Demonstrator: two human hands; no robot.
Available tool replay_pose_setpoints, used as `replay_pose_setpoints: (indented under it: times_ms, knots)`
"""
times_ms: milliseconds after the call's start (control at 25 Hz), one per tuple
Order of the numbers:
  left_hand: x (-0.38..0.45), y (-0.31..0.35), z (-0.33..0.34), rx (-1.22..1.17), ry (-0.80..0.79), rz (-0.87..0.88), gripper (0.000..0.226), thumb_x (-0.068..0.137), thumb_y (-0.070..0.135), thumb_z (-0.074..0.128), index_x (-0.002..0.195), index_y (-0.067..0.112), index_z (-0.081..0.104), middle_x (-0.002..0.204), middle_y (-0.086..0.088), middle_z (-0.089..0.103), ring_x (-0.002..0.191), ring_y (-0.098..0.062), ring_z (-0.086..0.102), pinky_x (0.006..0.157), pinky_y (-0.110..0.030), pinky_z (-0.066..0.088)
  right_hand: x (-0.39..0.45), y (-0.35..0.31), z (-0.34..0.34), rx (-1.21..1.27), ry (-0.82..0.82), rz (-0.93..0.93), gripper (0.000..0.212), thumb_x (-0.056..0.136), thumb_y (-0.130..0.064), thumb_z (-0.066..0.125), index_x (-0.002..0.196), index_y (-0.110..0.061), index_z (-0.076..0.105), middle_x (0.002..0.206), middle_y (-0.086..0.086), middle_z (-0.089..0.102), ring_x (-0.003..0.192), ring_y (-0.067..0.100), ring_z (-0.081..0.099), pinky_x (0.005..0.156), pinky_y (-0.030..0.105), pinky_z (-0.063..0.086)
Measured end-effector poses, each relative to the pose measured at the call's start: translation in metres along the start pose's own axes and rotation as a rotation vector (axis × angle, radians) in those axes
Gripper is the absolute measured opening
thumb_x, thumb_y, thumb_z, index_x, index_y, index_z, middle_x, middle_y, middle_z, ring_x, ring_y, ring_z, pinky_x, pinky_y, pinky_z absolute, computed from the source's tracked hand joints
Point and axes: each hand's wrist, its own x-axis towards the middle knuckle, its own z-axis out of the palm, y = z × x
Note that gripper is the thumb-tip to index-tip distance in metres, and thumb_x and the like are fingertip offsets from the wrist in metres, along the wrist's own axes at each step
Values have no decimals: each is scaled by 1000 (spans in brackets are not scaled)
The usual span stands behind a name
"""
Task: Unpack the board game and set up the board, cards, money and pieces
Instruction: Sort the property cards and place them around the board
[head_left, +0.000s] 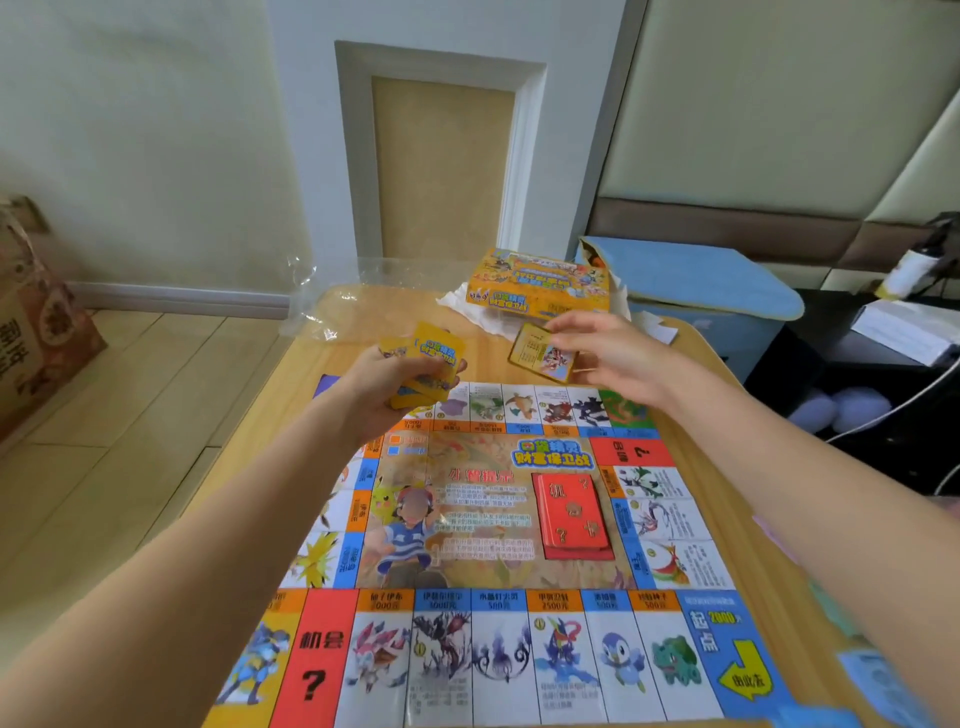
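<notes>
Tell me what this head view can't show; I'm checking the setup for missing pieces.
- Yellow cards in the left hand: count hidden by the fingers.
- Card in the right hand: print too small.
- Board: near edge cut off.
- Game box: contents hidden.

Light wooden surface (722, 415). Game board (498, 561) lies flat, covering the near and middle area. Far side: yellow game box (540, 286) on white paper (467, 306); clear plastic wrap (317, 306) at far left edge.
</notes>
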Motion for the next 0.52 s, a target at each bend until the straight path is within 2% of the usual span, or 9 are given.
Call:
replay_pose_setpoints:
  times_ms: [80, 200, 320, 400, 520]
  knots:
    - [-11, -7, -2, 66, -21, -43, 8, 87, -3, 55, 87, -2, 62, 78, -10, 72, 64, -16, 69, 59, -22, 57, -14, 0, 11, -189, -134, 12, 14, 94, -7, 52, 92, -18, 60, 85, 3, 54, 72, 11, 53, 54, 22, 48]
    - [-37, -16, -4, 114, -26, -84, 9, 88, -4, 54, 84, 0, 61, 68, -7, 71, 57, -15, 68, 53, -23, 56, -38, 8, 29, -332, -222, 2, 16, 92, -3, 54, 92, -16, 62, 89, 7, 52, 68, 10, 51, 43, 16, 44]
    - [-62, -22, -6, 122, -34, -89, 11, 86, -5, 54, 83, 2, 61, 69, -7, 71, 58, -16, 68, 53, -24, 56, -69, 17, 41, -341, -304, -19, 25, 84, 6, 61, 101, -11, 62, 80, 9, 55, 64, 13, 56, 48, 17, 47]
    - [-79, -26, -8, 164, -14, -103, 9, 85, -5, 56, 82, 1, 62, 69, -8, 71, 55, -17, 67, 52, -25, 55, -91, 20, 50, -311, -273, -32, 30, 79, 6, 67, 102, -10, 59, 72, 9, 57, 61, 13, 59, 52, 17, 49]
    - [-105, -36, -15, 180, 73, -112, 9, 84, -5, 59, 85, 4, 61, 71, -9, 70, 55, -17, 67, 50, -25, 55, -120, 28, 66, -340, -221, -38, 28, 77, 5, 69, 102, -3, 59, 78, 9, 62, 62, 12, 61, 56, 13, 50]
